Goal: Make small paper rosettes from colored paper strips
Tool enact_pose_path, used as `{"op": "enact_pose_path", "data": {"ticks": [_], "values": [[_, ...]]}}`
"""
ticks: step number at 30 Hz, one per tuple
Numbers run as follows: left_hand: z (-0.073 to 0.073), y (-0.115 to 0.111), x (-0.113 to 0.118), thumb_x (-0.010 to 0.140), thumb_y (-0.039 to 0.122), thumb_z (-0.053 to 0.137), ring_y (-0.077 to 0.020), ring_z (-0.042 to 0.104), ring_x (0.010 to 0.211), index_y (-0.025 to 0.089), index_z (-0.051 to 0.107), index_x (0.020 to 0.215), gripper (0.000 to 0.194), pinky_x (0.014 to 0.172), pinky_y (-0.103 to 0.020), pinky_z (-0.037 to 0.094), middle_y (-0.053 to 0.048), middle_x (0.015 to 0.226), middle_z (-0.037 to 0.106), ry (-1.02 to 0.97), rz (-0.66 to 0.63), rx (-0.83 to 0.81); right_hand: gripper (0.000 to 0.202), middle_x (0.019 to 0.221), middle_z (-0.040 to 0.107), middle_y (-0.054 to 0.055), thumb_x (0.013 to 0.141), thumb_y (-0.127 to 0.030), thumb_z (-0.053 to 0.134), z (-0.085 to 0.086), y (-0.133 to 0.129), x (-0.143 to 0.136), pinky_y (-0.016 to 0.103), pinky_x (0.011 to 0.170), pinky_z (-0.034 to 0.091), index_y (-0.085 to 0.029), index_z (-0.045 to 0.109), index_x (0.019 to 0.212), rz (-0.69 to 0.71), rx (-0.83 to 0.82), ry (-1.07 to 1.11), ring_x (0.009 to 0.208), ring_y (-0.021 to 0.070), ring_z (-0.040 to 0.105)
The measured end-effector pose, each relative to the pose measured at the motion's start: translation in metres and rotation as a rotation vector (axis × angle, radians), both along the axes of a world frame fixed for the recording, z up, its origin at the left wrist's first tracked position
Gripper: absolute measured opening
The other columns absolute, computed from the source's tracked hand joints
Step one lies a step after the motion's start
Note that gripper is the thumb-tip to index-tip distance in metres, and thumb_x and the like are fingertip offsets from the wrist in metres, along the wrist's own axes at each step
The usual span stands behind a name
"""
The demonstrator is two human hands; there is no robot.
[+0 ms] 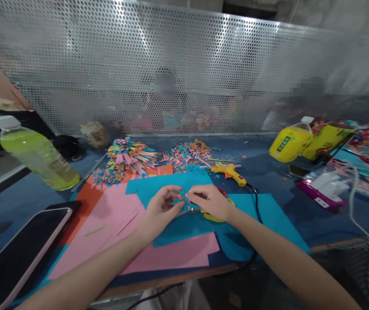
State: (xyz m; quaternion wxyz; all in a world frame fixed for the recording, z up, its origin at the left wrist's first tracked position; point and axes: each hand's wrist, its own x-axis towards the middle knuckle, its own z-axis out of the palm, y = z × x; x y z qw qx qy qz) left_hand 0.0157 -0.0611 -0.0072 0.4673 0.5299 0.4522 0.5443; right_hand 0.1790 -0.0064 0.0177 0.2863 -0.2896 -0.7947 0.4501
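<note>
My left hand (165,202) curls round a small blue-and-orange paper piece (180,197), thumb and fingers closed in a pinch. From the other side, the fingertips of my right hand (208,200) pinch the same piece; its exact form is too small to make out. Blue paper sheets (184,230) lie beneath both hands. Under my right hand rests a pair of scissors (215,217) with yellow and red handles, partly hidden. A yellow glue gun (229,171) lies just beyond, its black cord running to the right.
Fringed paper clusters (129,155) and a pile of paper strips (189,155) lie behind. Pink sheets (107,215) spread left, near a phone (26,254) and a drink bottle (38,155). Rightward are a yellow bottle (290,142) and a purple-white object (323,191). A perforated metal screen (187,56) stands behind.
</note>
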Motion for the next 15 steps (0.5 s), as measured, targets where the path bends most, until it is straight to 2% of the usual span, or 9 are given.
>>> {"op": "enact_pose_path", "data": {"ticks": [5,8,11,15], "values": [[0.005,-0.002,0.001,0.069,0.027,0.065,-0.009,0.052,0.063,0.018,0.053,0.096,0.031,0.049,-0.018,0.044,0.0,0.078,0.055,-0.038,-0.018,-0.017,0.032,0.055,0.037,-0.005,0.079,-0.044,0.049,-0.003,0.002,-0.001,0.017,0.041,0.028,-0.015,0.051,0.065,0.039,-0.288,0.037,0.045,0.0052,0.033],[0.005,-0.001,0.0,0.068,0.027,0.066,-0.0081,0.052,0.059,0.018,0.053,0.096,0.032,0.048,-0.019,0.045,0.001,0.077,0.056,-0.057,-0.016,-0.041,0.033,0.051,0.038,-0.005,0.081,-0.045,0.046,-0.003,0.008,0.001,0.017,0.039,0.028,-0.016,0.05,0.065,0.028,-0.342,0.011,0.042,0.0051,0.033],[0.004,0.001,-0.003,0.069,0.029,0.065,-0.0065,0.052,0.053,0.018,0.054,0.096,0.03,0.049,-0.02,0.044,0.002,0.076,0.057,-0.045,0.005,-0.056,0.036,0.052,0.047,-0.002,0.084,-0.044,0.04,-0.001,0.015,0.005,0.018,0.043,0.032,-0.015,0.054,0.068,-0.026,-0.231,-0.025,0.043,0.0065,0.04],[0.002,0.003,-0.005,0.07,0.032,0.064,-0.0072,0.053,0.05,0.018,0.055,0.095,0.03,0.049,-0.022,0.045,0.001,0.075,0.059,-0.019,0.017,-0.054,0.028,0.062,0.053,0.0,0.082,-0.041,0.046,0.002,0.016,0.008,0.02,0.051,0.038,-0.015,0.055,0.075,-0.086,-0.035,-0.082,0.054,0.009,0.048]]}}
